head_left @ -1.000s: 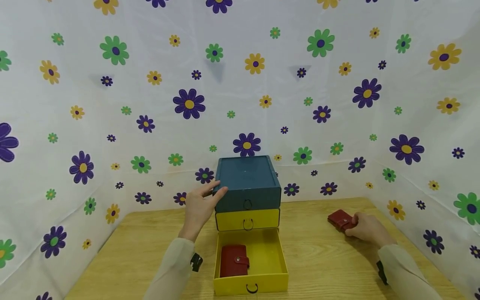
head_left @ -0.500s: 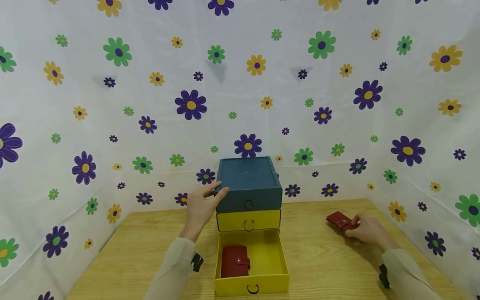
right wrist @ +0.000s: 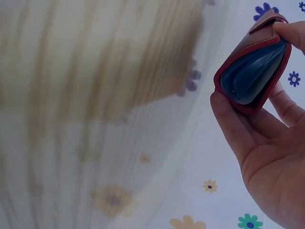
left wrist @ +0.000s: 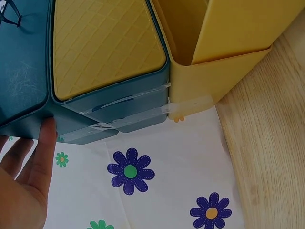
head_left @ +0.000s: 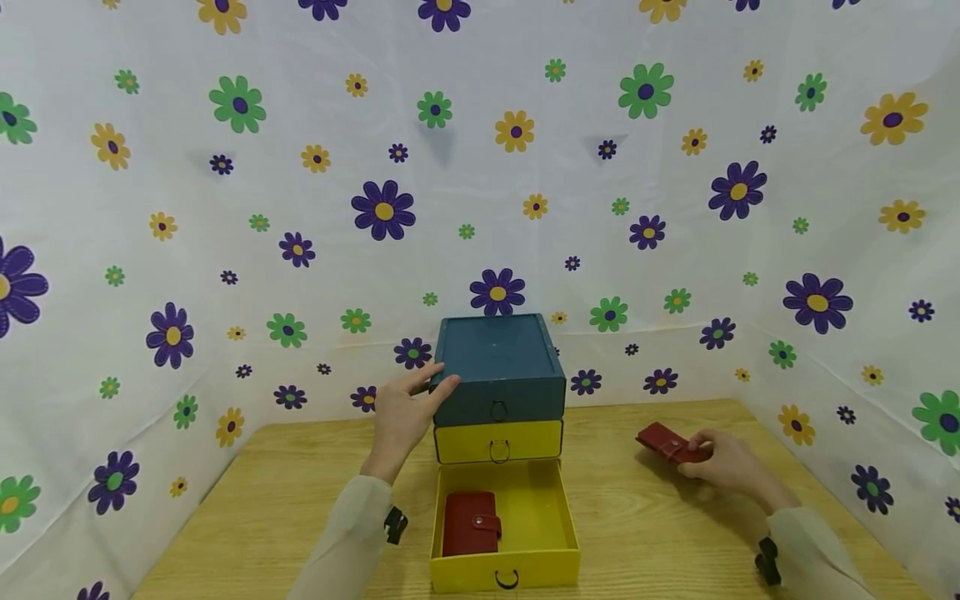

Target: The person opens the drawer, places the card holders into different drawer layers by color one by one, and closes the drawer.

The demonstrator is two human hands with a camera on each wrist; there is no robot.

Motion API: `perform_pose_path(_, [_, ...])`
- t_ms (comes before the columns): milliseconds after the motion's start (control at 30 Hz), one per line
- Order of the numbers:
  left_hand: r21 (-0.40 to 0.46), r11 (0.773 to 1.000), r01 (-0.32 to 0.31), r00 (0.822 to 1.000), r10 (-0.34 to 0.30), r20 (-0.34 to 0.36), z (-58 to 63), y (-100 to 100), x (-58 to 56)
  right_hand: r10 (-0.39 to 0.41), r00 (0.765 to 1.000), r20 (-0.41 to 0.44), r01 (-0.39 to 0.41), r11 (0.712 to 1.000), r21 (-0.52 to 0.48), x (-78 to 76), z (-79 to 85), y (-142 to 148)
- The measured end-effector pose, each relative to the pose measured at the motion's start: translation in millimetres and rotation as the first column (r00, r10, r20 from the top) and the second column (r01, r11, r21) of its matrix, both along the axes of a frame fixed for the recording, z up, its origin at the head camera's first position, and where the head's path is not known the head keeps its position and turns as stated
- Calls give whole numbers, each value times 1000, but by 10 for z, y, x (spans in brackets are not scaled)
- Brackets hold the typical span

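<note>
My right hand (head_left: pixel 731 471) pinches a red snap-strap wallet (head_left: pixel 663 440) between thumb and fingers, tilted over the table at the right. The right wrist view shows blue, shiny sleeves (right wrist: pixel 250 76) inside its folded cover. With fingers extended, my left hand (head_left: pixel 401 417) touches the front left corner of a drawer unit's blue top (head_left: pixel 495 346). At the bottom of that unit, a yellow drawer (head_left: pixel 504 575) stands pulled out. A second red wallet (head_left: pixel 465 523), strap fastened, lies in the drawer's left half.
Between the blue top and the pulled-out drawer is a closed yellow drawer (head_left: pixel 472 442) with a ring pull. The unit stands on a wood-grain table (head_left: pixel 300 508). Behind and at both sides hangs a white flower-print cloth (head_left: pixel 315 75).
My right hand has raised the wallet slightly and carried it a little left, tilting it. My left hand keeps its place on the unit; the view has shifted slightly.
</note>
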State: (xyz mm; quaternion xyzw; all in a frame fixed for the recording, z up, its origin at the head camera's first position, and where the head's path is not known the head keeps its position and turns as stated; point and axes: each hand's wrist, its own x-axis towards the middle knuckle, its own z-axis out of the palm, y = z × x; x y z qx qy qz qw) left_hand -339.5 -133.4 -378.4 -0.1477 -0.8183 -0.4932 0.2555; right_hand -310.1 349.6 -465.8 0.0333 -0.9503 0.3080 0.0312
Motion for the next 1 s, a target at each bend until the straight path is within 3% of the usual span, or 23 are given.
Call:
perform_pose_path(300, [11, 1000, 1, 1000, -1, 20, 1, 6, 19, 41, 999, 1, -41, 999, -7, 43, -28, -73])
perform_pose_path(733, [4, 1000, 4, 1000, -4, 0, -2, -12, 13, 129, 991, -40, -132, 988, -83, 90, 75, -252])
perform_pose_path(1000, [6, 1000, 4, 1000, -5, 13, 5, -5, 12, 161, 985, -67, -164, 986, -42, 136, 131, -376])
